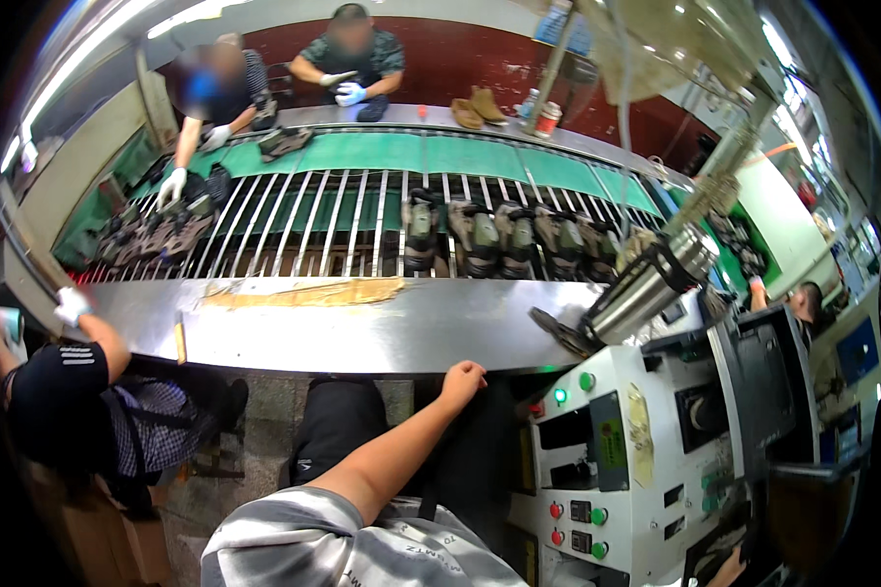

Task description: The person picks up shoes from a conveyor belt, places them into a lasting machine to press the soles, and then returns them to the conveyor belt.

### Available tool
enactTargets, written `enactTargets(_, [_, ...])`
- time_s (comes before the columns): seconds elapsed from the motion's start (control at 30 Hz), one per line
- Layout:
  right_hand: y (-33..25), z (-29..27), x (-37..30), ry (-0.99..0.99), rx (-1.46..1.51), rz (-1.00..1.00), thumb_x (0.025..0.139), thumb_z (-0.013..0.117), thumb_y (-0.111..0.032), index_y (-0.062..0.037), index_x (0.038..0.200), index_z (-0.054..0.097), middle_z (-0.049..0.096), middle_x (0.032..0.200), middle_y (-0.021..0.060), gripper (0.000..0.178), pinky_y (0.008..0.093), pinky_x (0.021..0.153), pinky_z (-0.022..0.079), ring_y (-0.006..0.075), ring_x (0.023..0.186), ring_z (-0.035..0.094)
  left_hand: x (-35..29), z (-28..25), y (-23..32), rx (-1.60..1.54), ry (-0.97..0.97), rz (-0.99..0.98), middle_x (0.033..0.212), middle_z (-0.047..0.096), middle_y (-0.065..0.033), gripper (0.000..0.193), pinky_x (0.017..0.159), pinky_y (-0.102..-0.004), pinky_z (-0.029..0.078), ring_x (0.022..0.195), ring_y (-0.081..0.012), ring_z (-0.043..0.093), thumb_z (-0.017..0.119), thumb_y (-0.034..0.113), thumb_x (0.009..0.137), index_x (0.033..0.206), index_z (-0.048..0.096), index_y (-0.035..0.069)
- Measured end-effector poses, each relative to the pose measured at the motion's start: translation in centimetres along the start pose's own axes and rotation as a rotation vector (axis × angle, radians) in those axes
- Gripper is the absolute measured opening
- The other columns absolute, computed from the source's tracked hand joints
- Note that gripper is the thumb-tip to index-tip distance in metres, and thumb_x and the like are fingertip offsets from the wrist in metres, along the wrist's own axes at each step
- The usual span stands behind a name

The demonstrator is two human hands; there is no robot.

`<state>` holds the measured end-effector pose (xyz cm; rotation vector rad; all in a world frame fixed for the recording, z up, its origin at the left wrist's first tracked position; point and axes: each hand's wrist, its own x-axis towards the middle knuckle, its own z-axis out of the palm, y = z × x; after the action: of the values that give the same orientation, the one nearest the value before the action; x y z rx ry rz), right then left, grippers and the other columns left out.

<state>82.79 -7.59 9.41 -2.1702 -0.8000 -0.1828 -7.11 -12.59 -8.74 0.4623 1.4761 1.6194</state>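
My left arm reaches across my lap, and my left hand [463, 382] is curled closed beside the front edge of the metal table [480, 328]. Nothing shows in its fingers. At the lower right rim, only part of my right hand [730, 568] shows, beside a dark opening low in the white machine [617, 460]; its fingers are mostly hidden, along with whatever they touch. The machine carries red and green buttons, one lit green. Over the table's right end lie a dark flat shoe-shaped piece [562, 333] and a steel vacuum flask [646, 289].
Several dark shoes [480, 240] stand on the slatted rack [338, 220] beyond the table, more [152, 235] at its left. Behind runs a green conveyor belt [362, 155]. Gloved co-workers stand across it; another person [64, 391] sits at left. Brown tape [303, 292] covers the table's far edge.
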Motion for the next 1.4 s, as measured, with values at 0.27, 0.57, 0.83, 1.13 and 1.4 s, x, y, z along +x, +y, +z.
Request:
enactTargets(0.27, [-12.9,-4.6,-29.6,0.492,0.306,-0.414,0.077,0.070,-0.024,0.0053,0.096,0.067,0.068,0.096,0.0199,0.035,0.0412,0.083,0.049,0.0305,0.091,0.064,-4.2,-4.6,-4.8,0.337,0.061,0.025,0.072,0.065,-0.0059,0.019,0.063,-0.0296,0.049,0.065,-0.0140,0.061,0.058,0.019,0.085,0.082,0.066,0.002])
enactTargets(0.57, [-21.5,-2.1,-41.9,-0.207,0.785,-0.275,0.076,0.063,-0.016,0.0056,0.104,0.063,0.065,0.105,0.0200,0.035,0.0393,0.090,0.045,0.0299,0.098,0.060,-10.6,-1.7,2.1,0.482,-0.527,0.108,0.094,0.067,-0.0093,0.058,0.083,-0.0318,0.049,0.091,-0.0181,0.063,0.066,0.027,0.085,0.133,0.047,0.001])
enactTargets(0.83, [-32.6,2.1,-52.1,-1.261,1.267,-0.324,0.076,0.056,-0.010,0.0059,0.111,0.060,0.062,0.113,0.0201,0.039,0.0377,0.096,0.041,0.0293,0.105,0.057,-14.7,0.1,14.5,-0.079,-0.899,0.284,0.130,0.054,-0.0165,0.079,0.098,-0.0377,0.043,0.114,-0.0242,0.057,0.072,0.035,0.079,0.139,0.037,-0.002])
enactTargets(1.13, [-47.1,-2.2,-74.4,-1.863,0.633,-1.495,0.077,0.059,-0.008,-0.0039,0.118,0.061,0.062,0.120,0.0157,0.041,0.0356,0.097,0.044,0.0301,0.113,0.057,-11.1,-24.4,17.5,-0.731,-0.019,0.269,0.116,0.061,-0.0198,0.048,0.094,-0.0435,0.050,0.106,-0.0311,0.062,0.058,0.022,0.085,0.124,0.052,-0.004])
enactTargets(1.4, [-40.7,7.2,-80.2,-2.117,0.567,-0.780,0.080,0.058,-0.008,-0.0016,0.114,0.062,0.066,0.099,0.0140,0.035,0.0342,0.081,0.050,0.0279,0.089,0.064,-10.0,-24.0,14.6,0.531,0.604,0.545,0.128,0.046,-0.0199,0.064,0.100,-0.0371,0.038,0.115,-0.0319,0.049,0.067,0.017,0.078,0.134,0.042,-0.001])
